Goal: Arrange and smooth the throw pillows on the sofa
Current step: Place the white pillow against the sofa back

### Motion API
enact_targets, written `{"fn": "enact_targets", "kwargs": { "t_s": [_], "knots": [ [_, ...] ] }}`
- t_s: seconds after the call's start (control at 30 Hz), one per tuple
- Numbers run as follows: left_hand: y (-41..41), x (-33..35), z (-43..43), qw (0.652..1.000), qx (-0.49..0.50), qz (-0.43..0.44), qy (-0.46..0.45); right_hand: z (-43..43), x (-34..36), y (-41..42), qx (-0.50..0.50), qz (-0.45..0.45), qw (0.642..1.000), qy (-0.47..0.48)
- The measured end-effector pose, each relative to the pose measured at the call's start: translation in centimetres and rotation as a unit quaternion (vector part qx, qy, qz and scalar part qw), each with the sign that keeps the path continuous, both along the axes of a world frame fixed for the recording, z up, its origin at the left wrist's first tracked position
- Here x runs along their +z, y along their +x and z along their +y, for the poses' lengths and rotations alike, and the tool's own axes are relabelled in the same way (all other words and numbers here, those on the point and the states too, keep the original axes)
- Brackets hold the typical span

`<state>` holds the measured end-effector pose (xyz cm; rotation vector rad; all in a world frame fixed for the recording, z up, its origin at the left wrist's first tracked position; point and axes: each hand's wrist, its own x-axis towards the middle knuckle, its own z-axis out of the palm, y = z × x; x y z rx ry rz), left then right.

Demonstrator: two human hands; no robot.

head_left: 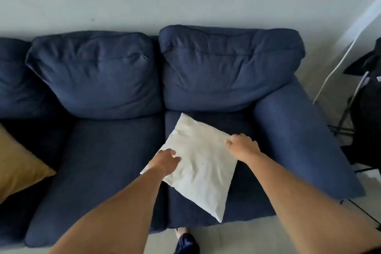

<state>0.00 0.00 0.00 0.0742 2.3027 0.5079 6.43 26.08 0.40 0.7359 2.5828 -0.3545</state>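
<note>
A white throw pillow (198, 163) lies flat and turned like a diamond on the right seat of the dark blue sofa (99, 159). My left hand (166, 161) rests on the pillow's left corner, fingers curled onto the fabric. My right hand (243, 145) grips the pillow's right corner, fingers bent over its edge. A mustard yellow pillow (18, 163) lies on the far left seat, partly cut off by the frame edge.
Two plump back cushions (226, 72) lean against the grey wall. The sofa's right armrest (299, 140) stands beside the white pillow. A black stand with dark fabric (367, 109) is on the floor to the right. My foot (185, 241) shows below the seat edge.
</note>
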Motion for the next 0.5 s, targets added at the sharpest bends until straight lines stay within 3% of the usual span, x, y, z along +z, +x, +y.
{"fn": "enact_targets", "kwargs": {
  "t_s": [0.2,0.33,0.43,0.5],
  "knots": [
    [-1.7,-6.5,1.1,0.975,0.176,-0.139,0.006,2.7,-5.4,-4.7,-0.06,-0.036,0.995,-0.074],
    [-1.6,-10.2,2.1,0.886,0.408,-0.217,0.052,4.7,-8.5,-7.5,-0.078,-0.045,0.99,-0.11],
    [-1.6,-12.9,2.9,0.84,0.491,-0.219,0.076,5.8,-11.1,-9.5,-0.093,-0.063,0.983,-0.143],
    [-1.2,-14.0,3.4,0.787,0.567,-0.236,0.067,6.1,-12.6,-10.6,-0.092,-0.076,0.978,-0.169]
  ]
}}
